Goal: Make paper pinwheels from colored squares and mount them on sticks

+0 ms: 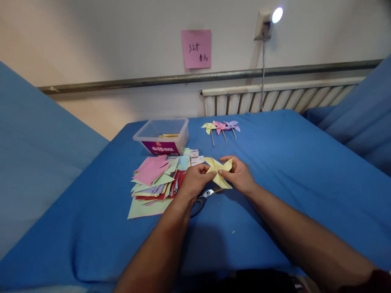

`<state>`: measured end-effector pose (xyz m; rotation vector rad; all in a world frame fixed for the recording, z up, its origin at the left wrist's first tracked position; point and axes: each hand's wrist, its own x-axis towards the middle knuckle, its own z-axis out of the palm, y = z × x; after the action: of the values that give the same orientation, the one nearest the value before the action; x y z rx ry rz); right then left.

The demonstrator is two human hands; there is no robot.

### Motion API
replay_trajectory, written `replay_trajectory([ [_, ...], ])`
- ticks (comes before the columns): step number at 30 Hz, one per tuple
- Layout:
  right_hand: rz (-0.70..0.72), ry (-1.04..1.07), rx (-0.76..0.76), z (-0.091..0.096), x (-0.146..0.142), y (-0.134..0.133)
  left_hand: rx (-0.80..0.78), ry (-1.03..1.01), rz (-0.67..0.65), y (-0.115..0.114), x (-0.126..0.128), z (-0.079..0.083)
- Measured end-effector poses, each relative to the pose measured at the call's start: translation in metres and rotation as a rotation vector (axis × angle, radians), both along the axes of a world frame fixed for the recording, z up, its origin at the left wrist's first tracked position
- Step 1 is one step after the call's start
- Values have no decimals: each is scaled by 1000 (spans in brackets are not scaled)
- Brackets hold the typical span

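A yellow paper pinwheel [225, 181] is held up between both hands, its folded blades spreading outward. My left hand [197, 178] pinches it from the left, thumb near the centre. From the right, my right hand [238, 174] grips it with thumb in front and fingers behind. Below the pinwheel lies a pair of scissors [200, 202] with dark handles, partly hidden by my left wrist. Left of my hands rises a stack of coloured paper pieces [152, 175] in pink, green, purple, yellow and red.
A clear plastic box [161, 136] with thin sticks [169, 135] inside stands at the back left. Three finished pinwheels on sticks, yellow [209, 127], pink [220, 127] and purple [232, 125], lie behind my hands. Small white printed pieces [196, 156] sit beside the stack. Blue cloth [290, 162] covers the table.
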<state>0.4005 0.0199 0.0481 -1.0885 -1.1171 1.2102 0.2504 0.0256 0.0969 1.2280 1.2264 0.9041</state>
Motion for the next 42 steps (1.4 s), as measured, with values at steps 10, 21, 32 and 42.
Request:
replay_trajectory([
  [10,-64,153,26,-1,2,7,140,-219,357,14,-13,0],
  [21,22,-595,302,-11,-18,4,135,-489,522,17,-15,4],
  [32,163,-1352,120,30,-67,16,144,-559,467,20,-18,-3],
  [42,160,-1327,100,31,-72,25,133,-595,438,19,-17,-8],
])
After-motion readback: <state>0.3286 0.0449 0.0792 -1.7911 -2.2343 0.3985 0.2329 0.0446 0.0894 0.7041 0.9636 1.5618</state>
